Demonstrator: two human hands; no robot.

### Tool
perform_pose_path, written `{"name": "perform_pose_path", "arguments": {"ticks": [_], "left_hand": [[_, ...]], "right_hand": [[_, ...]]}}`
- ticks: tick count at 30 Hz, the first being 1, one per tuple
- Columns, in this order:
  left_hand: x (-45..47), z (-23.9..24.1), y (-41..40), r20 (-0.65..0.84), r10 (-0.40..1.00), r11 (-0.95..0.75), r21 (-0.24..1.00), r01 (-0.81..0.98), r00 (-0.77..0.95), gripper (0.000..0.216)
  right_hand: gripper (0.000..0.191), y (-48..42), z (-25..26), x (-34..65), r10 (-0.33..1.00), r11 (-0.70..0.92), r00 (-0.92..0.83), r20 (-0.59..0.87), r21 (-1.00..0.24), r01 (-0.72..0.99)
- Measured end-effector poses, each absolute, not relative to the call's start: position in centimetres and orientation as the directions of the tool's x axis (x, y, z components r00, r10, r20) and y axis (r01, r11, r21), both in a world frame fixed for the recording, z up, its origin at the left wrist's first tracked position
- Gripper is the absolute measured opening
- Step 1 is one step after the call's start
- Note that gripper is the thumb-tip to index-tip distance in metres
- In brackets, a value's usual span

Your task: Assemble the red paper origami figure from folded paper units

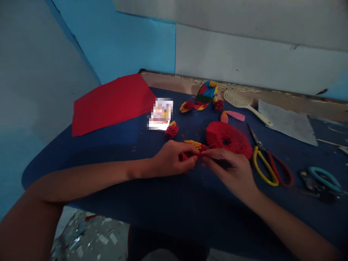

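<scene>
Holding a small red paper piece [199, 154] pinched between their fingertips, the left hand [172, 157] and right hand [235, 165] are close together over the dark blue surface [157, 203], near a red ring of folded paper [237, 140], with yellow-and-red-handled metal scissors [260, 145] farther right.

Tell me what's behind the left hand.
Behind the left hand, a yellow-and-red piece and a red cluster show; fingers cover the piece's near part, which can't be seen.

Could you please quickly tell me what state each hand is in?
Left hand: closed, holding red paper.
Right hand: closed, pinching red paper too; whether it is the same piece cannot be told.
</scene>
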State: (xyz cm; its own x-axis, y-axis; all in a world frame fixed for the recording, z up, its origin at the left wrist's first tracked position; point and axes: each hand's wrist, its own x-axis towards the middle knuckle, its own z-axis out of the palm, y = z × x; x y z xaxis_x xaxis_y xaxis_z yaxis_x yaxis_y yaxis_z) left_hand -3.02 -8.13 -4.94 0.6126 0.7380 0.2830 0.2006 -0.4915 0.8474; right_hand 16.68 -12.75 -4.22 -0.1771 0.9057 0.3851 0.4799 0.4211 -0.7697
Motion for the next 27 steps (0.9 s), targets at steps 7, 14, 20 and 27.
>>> {"name": "perform_pose_path", "arguments": {"ticks": [7, 14, 20, 27], "left_hand": [[-2.96, -4.84, -8.19, 0.241, 0.754, -0.483, 0.835, 0.265, 0.611, 0.017], [-2.86, -4.34, -8.12, 0.093, 0.787, -0.265, 0.944, 0.197, 0.61, 0.02], [-2.76, -4.26, -7.85, 0.002, 0.825, -0.081, 0.99, 0.115, 0.564, 0.02], [-2.77, -4.3, -7.62, -0.041, 0.799, 0.01, 0.998, 0.054, 0.6, 0.019]], "right_hand": [[0.007, -13.09, -4.41, 16.55, 0.843, 0.512, -0.195, 0.501, -0.636, 0.577], [0.023, -13.06, -4.44, 17.22, 0.762, 0.611, -0.29, 0.579, -0.493, 0.62], [0.026, -12.9, -4.53, 17.47, 0.723, 0.655, -0.335, 0.604, -0.445, 0.61], [0.025, -12.95, -4.11, 17.12, 0.692, 0.69, -0.37, 0.62, -0.414, 0.594]]}}
